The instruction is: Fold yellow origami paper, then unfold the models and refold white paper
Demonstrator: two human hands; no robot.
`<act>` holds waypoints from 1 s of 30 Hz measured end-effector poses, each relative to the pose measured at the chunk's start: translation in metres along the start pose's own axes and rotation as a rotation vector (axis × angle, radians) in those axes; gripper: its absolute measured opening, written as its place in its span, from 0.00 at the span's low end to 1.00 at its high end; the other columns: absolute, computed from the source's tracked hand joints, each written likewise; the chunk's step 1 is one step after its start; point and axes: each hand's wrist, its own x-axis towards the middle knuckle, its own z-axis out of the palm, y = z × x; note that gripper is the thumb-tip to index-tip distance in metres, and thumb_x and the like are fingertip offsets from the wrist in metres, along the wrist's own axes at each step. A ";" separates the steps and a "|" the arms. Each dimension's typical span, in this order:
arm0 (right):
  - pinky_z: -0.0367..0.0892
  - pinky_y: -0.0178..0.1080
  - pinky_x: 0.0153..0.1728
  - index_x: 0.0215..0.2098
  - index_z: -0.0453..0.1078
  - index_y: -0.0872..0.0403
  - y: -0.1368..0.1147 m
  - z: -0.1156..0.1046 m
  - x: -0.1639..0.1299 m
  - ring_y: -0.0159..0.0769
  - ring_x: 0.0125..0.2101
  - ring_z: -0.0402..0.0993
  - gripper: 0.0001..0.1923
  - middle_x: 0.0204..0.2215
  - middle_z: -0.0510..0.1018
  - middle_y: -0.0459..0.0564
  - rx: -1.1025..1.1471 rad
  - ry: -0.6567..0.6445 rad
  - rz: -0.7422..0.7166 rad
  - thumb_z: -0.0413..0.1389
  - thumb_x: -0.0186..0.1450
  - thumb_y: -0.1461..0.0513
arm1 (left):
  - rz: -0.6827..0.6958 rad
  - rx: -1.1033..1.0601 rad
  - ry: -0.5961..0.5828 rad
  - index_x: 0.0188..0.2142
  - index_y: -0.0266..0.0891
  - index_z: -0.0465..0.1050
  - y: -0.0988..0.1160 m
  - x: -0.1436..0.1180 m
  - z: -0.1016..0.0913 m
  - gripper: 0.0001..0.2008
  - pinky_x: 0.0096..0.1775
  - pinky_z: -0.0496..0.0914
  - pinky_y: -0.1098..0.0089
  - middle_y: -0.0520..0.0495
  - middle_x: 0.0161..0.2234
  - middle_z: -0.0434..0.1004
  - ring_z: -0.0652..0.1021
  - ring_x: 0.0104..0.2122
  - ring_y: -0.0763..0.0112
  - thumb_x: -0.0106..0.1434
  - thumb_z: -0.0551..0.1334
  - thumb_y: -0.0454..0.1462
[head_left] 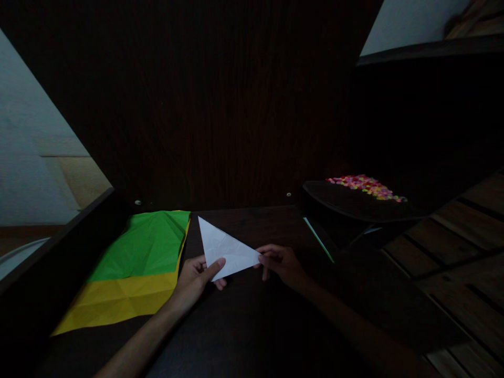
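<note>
Two hands, left (196,278) and right (281,262), pinch the white folded paper triangle (225,251) with closed fingers; aligning its edges before creasing looks wise.

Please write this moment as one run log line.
left hand: holds white paper triangle | right hand: pinches its tip | green-yellow sheet beside

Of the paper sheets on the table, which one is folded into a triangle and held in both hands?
The white sheet: a triangle pinched between the left hand and right hand. The green sheet and yellow sheet lie flat, untouched, to its left.
</note>
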 end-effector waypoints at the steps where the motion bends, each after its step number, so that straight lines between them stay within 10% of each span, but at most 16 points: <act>1: 0.68 0.34 0.19 0.39 0.74 0.57 0.000 0.000 0.000 0.32 0.15 0.74 0.19 0.26 0.82 0.50 0.003 0.001 0.005 0.61 0.59 0.50 | 0.002 0.001 0.002 0.25 0.34 0.74 0.000 0.000 0.000 0.19 0.25 0.69 0.73 0.46 0.19 0.79 0.76 0.18 0.69 0.56 0.67 0.50; 30: 0.64 0.36 0.29 0.30 0.78 0.56 0.005 0.004 -0.004 0.34 0.25 0.73 0.13 0.24 0.79 0.46 0.087 -0.124 0.158 0.67 0.50 0.56 | -0.142 0.104 -0.387 0.29 0.33 0.72 -0.007 -0.006 0.002 0.22 0.17 0.62 0.79 0.53 0.17 0.71 0.67 0.14 0.81 0.57 0.65 0.52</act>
